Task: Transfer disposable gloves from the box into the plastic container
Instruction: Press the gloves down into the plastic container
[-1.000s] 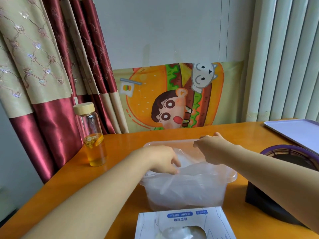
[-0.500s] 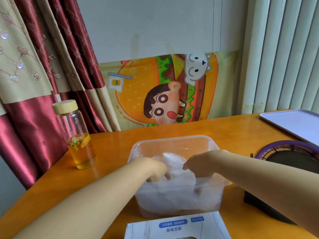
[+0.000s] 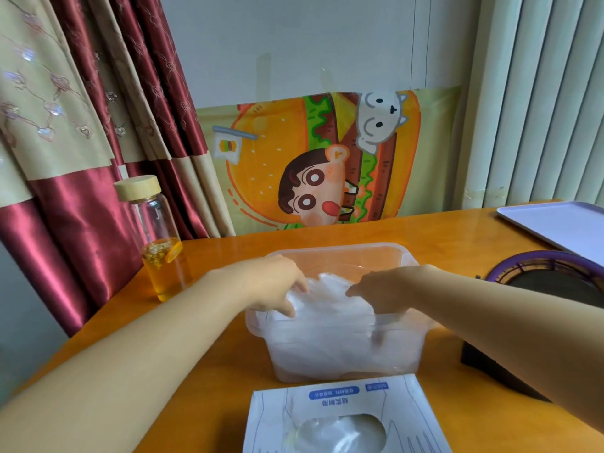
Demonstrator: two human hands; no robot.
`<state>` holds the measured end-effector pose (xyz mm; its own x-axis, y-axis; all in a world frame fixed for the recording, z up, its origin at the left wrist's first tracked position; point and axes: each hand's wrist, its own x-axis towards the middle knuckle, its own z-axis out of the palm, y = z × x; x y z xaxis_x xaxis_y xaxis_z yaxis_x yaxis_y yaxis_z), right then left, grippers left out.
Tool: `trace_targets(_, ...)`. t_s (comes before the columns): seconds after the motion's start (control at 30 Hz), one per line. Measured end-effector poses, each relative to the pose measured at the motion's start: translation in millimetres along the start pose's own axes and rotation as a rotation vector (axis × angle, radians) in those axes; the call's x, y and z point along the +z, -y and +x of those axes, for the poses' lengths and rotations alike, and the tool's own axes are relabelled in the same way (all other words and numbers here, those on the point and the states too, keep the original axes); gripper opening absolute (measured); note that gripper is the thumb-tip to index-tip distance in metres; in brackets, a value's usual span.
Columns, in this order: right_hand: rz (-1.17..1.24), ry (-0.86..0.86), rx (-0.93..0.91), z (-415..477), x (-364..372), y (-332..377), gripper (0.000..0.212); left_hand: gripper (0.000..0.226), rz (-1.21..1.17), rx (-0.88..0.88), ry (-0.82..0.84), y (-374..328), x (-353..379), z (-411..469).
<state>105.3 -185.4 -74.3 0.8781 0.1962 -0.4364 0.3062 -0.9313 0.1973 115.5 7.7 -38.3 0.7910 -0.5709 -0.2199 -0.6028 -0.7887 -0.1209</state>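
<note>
A clear plastic container (image 3: 336, 251) stands in the middle of the orange table. It holds a heap of thin translucent gloves (image 3: 330, 308). My left hand (image 3: 274, 286) reaches in from the left, its spread fingers pressing on the heap. From the right, my right hand (image 3: 382, 289) pushes its fingers down into the gloves, and one fingertip shows through the front wall. Just in front of the container lies the white glove box (image 3: 346, 395) with blue labels. More gloves show through its oval opening (image 3: 340, 433).
A glass bottle (image 3: 160, 250) with a wooden lid and yellow liquid stands left of the container, near the red curtain. A black device with a purple ring (image 3: 555, 282) sits close on the right, a lavender tray (image 3: 562, 227) behind it. A cartoon poster leans on the wall.
Both hands carried a glove down from above the container's rim into it. Their fingers have loosened from a pinch and now press on the heap.
</note>
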Motion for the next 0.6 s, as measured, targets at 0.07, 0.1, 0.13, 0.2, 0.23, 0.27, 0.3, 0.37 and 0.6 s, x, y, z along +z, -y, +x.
trace_targets(0.07, 0.027, -0.134, -0.019, -18.7, -6.3, 1.7, 0.082, 0.044, -0.089, 0.012, -0.108, 3.6, -5.1, -18.9)
trace_targets(0.1, 0.032, -0.249, -0.038, -28.6, -8.4, 3.5, 0.071, 0.041, -0.126, 0.016, -0.152, 4.3, -6.6, -30.9)
trace_targets(0.13, 0.046, -0.384, -0.057, -39.7, -10.6, 5.9, 0.060, 0.038, -0.163, 0.022, -0.195, 4.4, -7.2, -42.2)
trace_targets(0.2, 0.124, -0.629, -0.112, -63.5, -13.2, 13.3, 0.039, 0.030, -0.257, 0.045, -0.293, 2.5, -4.7, -63.4)
trace_targets(0.23, 0.164, -0.711, -0.160, -77.1, -12.0, 21.3, 0.031, 0.025, -0.309, 0.057, -0.329, -1.8, -0.1, -75.9)
trace_targets(0.27, 0.203, -0.761, -0.213, -88.4, -12.1, 27.9, 0.025, 0.020, -0.350, 0.069, -0.350, -5.3, 3.2, -82.7)
trace_targets(0.3, 0.241, -0.759, -0.273, -99.9, -8.1, 36.8, 0.021, 0.016, -0.383, 0.080, -0.347, -11.6, 8.9, -91.4)
trace_targets(0.37, 0.266, -0.608, -0.379, -113.4, 6.0, 51.6, 0.020, 0.016, -0.404, 0.108, -0.274, -24.2, 21.3, -101.8)
trace_targets(0.6, 0.181, -0.330, -0.412, -103.1, 60.8, 72.2, 0.035, 0.081, -0.305, 0.113, 0.134, -50.8, 80.6, -114.3)
